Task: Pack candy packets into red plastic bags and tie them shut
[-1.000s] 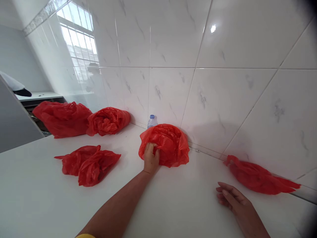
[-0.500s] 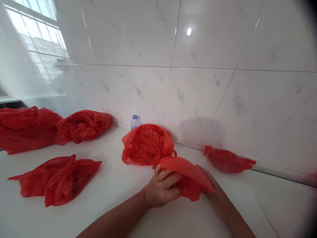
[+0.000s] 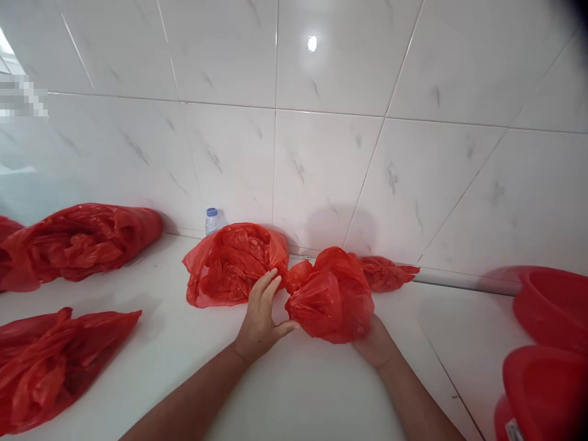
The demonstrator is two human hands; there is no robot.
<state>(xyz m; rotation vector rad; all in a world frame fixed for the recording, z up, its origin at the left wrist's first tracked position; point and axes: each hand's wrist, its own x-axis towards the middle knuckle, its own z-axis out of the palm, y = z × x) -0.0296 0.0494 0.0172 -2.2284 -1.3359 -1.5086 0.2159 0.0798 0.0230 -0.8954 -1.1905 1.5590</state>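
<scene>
A puffed-out red plastic bag [image 3: 333, 300] is between my hands, over the white counter. My right hand [image 3: 375, 344] is at its lower right side and holds it up, with the fingers hidden by the red film. My left hand [image 3: 261, 318] is open at the bag's left side. Its fingers are spread and its thumb tip is by the bag's gathered edge. Just behind my left fingertips sits a wider red bag [image 3: 234, 263] stuffed with crumpled red film. A small flattened red bag [image 3: 386, 274] lies by the wall, partly covered by the held one.
A clear bottle with a blue cap [image 3: 212, 220] stands against the tiled wall. At left are a bulky red bag [image 3: 92, 242] and a crumpled red bag [image 3: 59, 367]. Red plastic basins [image 3: 551, 383] are at the right edge. A seam [image 3: 452, 386] crosses the counter.
My view has swung right, bringing the red basins in. My left hand has come off the held bag and opened. The bag has puffed up into a rounded shape at my right hand.
</scene>
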